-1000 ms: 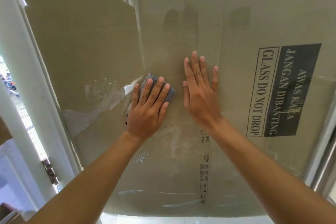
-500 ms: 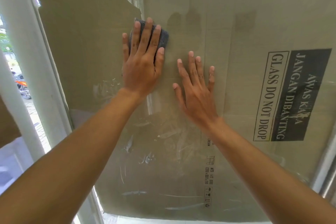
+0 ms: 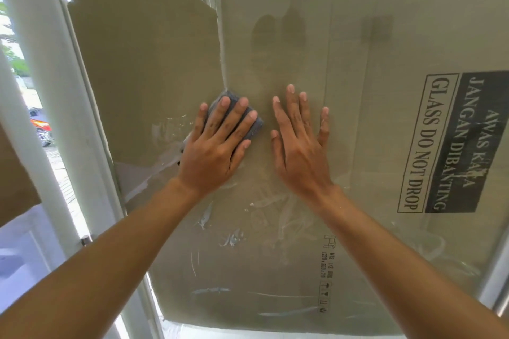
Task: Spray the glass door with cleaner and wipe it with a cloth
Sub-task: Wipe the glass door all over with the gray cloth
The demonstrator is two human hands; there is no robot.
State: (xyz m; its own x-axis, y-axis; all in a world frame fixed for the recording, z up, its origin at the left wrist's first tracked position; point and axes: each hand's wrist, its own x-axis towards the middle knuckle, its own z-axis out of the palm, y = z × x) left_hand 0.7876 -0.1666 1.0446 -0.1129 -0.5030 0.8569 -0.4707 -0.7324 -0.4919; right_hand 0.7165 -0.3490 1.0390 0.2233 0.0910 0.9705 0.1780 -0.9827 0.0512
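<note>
The glass door (image 3: 358,36) fills the view, with brown cardboard behind it and smeared streaks low on the pane. My left hand (image 3: 214,146) lies flat on the glass and presses a folded dark grey cloth (image 3: 254,125) against it; only the cloth's upper edge and right corner show past my fingers. My right hand (image 3: 300,146) rests flat on the glass just to the right, fingers spread, holding nothing. No spray bottle is in view.
A white door frame (image 3: 63,107) runs down the left side, with a hinge or latch (image 3: 86,239) low on it. Outside, past the frame, stands a red motorbike (image 3: 41,126). A printed "GLASS DO NOT DROP" label (image 3: 451,143) sits at the right.
My left hand slid the cloth up the pane, then back down to mid-height beside my right hand. My right hand stayed planted on the glass.
</note>
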